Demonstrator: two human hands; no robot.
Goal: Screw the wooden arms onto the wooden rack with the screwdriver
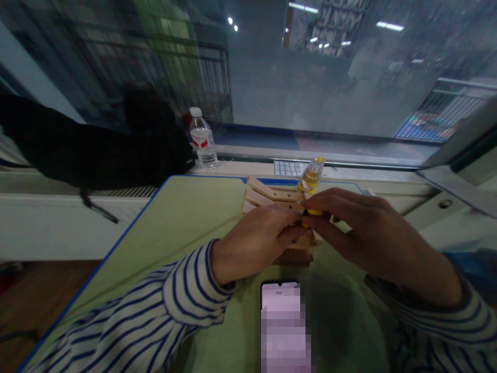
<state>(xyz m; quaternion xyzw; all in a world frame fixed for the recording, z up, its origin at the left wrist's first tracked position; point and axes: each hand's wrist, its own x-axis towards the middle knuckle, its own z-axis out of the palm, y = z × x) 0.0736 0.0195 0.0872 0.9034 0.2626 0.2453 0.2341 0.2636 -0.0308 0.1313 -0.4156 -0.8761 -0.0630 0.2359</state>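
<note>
A wooden model (272, 199) made of pale slats with holes stands on the green table (182, 223). My left hand (252, 243) rests against its near side, fingers closed on the wood. My right hand (357, 230) comes in from the right, its fingertips pinched on a small yellow piece (313, 212) at the model's top. Both sleeves are striped blue and white. What lies under my hands is hidden.
A small yellow-labelled bottle (311, 175) lies behind the model. A phone (283, 326) lies on the table's near edge. On the windowsill stand a clear water bottle (203, 139) and a black bag (116, 150). A large window fills the back.
</note>
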